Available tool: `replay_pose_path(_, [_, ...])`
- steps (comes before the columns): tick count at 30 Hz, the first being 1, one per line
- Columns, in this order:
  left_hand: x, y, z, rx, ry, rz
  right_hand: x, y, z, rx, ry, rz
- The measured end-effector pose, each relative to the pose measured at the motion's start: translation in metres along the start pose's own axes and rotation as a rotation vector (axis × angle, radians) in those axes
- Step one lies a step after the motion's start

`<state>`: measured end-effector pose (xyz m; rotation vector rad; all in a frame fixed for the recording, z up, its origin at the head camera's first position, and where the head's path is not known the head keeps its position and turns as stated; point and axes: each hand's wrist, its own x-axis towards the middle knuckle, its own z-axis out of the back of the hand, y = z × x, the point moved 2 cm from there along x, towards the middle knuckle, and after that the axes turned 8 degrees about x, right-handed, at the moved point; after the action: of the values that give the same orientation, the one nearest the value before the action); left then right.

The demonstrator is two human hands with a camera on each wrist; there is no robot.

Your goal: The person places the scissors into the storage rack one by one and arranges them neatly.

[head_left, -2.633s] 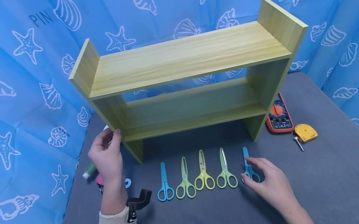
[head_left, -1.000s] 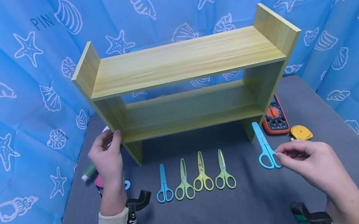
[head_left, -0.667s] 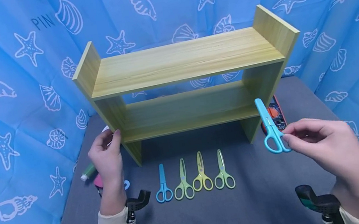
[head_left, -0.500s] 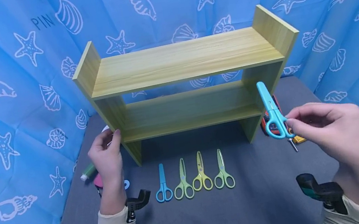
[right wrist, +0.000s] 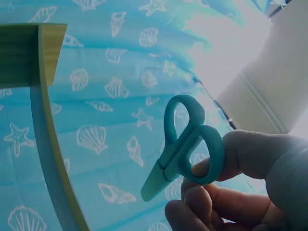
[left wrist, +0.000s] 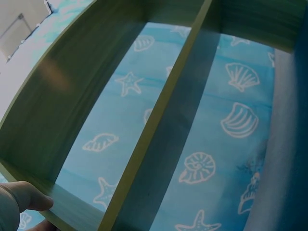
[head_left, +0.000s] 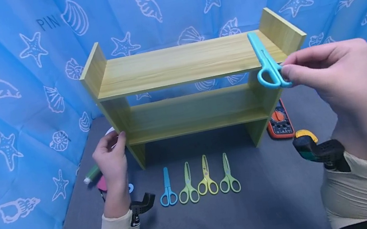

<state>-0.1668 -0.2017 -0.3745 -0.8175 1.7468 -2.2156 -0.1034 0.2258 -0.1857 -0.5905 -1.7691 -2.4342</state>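
My right hand [head_left: 340, 72] pinches one handle loop of a pair of turquoise scissors [head_left: 267, 62], raised in front of the right end of the upper shelf with the covered blade pointing up. The right wrist view shows those scissors [right wrist: 180, 144] with thumb and fingers at one loop. My left hand [head_left: 111, 155] grips the front edge of the left side panel of a two-tier wooden shelf [head_left: 182, 64]; its thumb [left wrist: 36, 197] lies on the panel in the left wrist view. On the table lie blue scissors [head_left: 168, 188], two green pairs [head_left: 188, 184] [head_left: 228, 176] and yellow scissors [head_left: 206, 177] in a row.
A red-and-black multimeter [head_left: 279, 120] and a yellow tape measure [head_left: 305, 135] lie right of the shelf. Behind my left hand are a green tube-like item [head_left: 92, 174] and a pink item [head_left: 101, 183]. A blue seashell curtain [head_left: 165, 8] surrounds the grey table [head_left: 224, 225].
My right hand has picked up the turquoise scissors from the right end of the row and lifted them up to the upper shelf's height. My left hand stays on the side panel.
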Motion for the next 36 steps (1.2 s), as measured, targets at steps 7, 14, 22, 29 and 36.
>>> replay_pose_path(7, [0.002,0.000,-0.002,0.000,0.026,0.017,0.027,0.024,-0.022,0.151,0.045,0.010])
replay_pose_path(14, [0.002,0.003,-0.001,0.005,0.030,0.043,0.055,0.052,-0.062,0.079,0.147,0.066])
replay_pose_path(22, [0.003,0.004,-0.002,-0.010,0.018,0.005,0.077,0.076,-0.120,0.088,0.278,0.099])
replay_pose_path(29, [0.004,0.005,-0.002,-0.011,-0.009,-0.010,0.092,0.090,-0.180,-0.016,0.393,0.013])
replay_pose_path(36, [0.003,0.005,-0.001,-0.017,0.001,-0.028,0.106,0.080,-0.235,-0.176,0.455,0.014])
